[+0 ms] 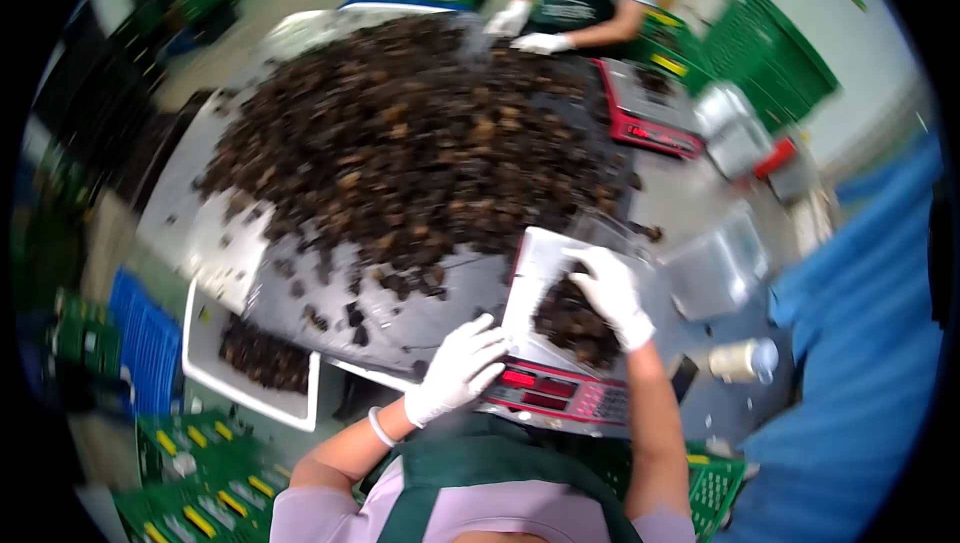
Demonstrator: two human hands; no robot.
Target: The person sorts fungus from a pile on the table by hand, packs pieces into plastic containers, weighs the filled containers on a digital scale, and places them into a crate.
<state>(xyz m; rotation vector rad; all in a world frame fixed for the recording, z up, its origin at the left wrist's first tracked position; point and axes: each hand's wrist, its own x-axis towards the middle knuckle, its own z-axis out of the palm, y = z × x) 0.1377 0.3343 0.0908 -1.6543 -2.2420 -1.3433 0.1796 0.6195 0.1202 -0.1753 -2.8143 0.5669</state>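
My left hand (460,368), in a white glove, is off the left front corner of a red-and-white scale (527,288). It is empty, with its fingers stretched and a little apart. My right hand (612,293), also gloved, reaches over a heap of dark brown mushroom-like pieces (575,323) on that scale. Its bent fingers are apart at the heap's upper edge; motion blur hides whether they touch a piece. The heap seems to lie in a clear plastic tub. Red digits glow on the scale's front, too blurred to read.
A large mound of brown pieces (400,133) covers the table. Across it stands a co-worker (570,3) with white gloves, beside a second scale (650,108). Clear tubs (715,263) stand right. A white bin (250,398) and green crates (205,473) are lower left; a blue sheet (860,293) hangs right.
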